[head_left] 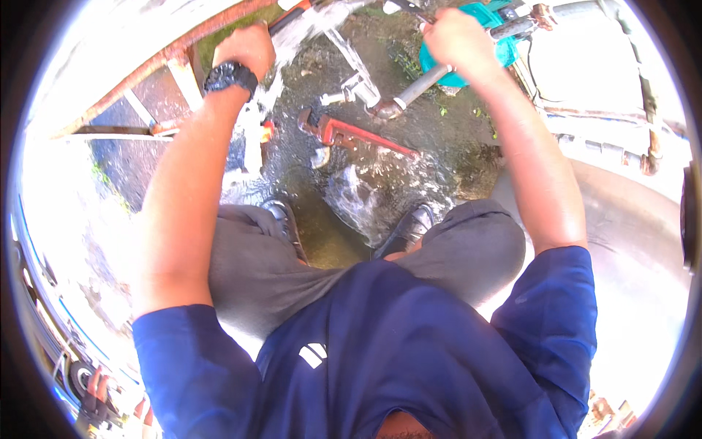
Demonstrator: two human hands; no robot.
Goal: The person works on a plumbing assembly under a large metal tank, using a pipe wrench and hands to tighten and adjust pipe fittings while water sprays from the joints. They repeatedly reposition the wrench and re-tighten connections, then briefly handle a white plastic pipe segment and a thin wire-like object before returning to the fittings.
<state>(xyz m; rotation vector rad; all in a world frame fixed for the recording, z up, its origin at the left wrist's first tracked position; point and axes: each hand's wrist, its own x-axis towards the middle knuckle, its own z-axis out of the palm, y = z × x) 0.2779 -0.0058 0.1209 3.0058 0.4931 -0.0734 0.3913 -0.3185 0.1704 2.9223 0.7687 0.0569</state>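
Observation:
At the far left, my left hand (245, 53), below a dark wristwatch (231, 77), is closed round a tool with a black-and-orange handle (289, 16). Its working end is washed out by glare and spray. My right hand (459, 45) reaches to the far right and is closed on a dark handle (411, 10), whose far end leaves the picture. Beneath that hand runs a grey metal pipe (424, 85) with an elbow (385, 109). A red pipe wrench (358, 136) lies on the wet ground between my arms, touched by neither hand.
Water runs over the ground around my shoes (406, 233). White pipe fittings (352, 86) lie beyond the wrench. A teal plastic container (504, 53) stands behind the right hand. Along the left is a rusty metal frame (164, 62); a smooth grey curved surface (621, 227) is at the right.

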